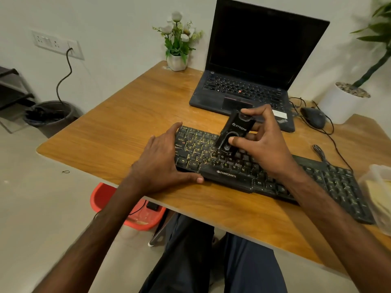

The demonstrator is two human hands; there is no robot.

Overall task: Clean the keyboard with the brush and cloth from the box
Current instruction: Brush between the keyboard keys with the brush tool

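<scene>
Against the far-left wall, a dark bin (51, 116) stands on the floor with black cable bundled inside, one lead rising to the wall socket (57, 45). Nearer, under the worktop (118, 123) edge, sits a red tub (101, 197); what it holds is hard to make out. At the worktop's far edge a small white pot (176, 62) carries white flowers.

Lying flat on the left end of the black keyboard (228, 176), the left hand (163, 163) is spread loosely, gripping nothing, thumb along the near edge. Right of it, the right hand (264, 140) pinches the black brush (234, 132) between thumb and fingers, tilted, with its lower end down on the middle keys; the bristles are hidden by the tool body and the hand.

Beyond the keyboard an open laptop (249, 81) shows a dark screen. Right of that lie a black mouse (313, 117) and its loose cable, then a large white planter (342, 104) topped with pebbles, its plant cut off by the frame. At the near-right edge a translucent box (378, 187) holds something pale yellow, probably the cloth, though it is partly cut off and blurred. The worktop is orange-brown wood grain; walls and floor are pale.
</scene>
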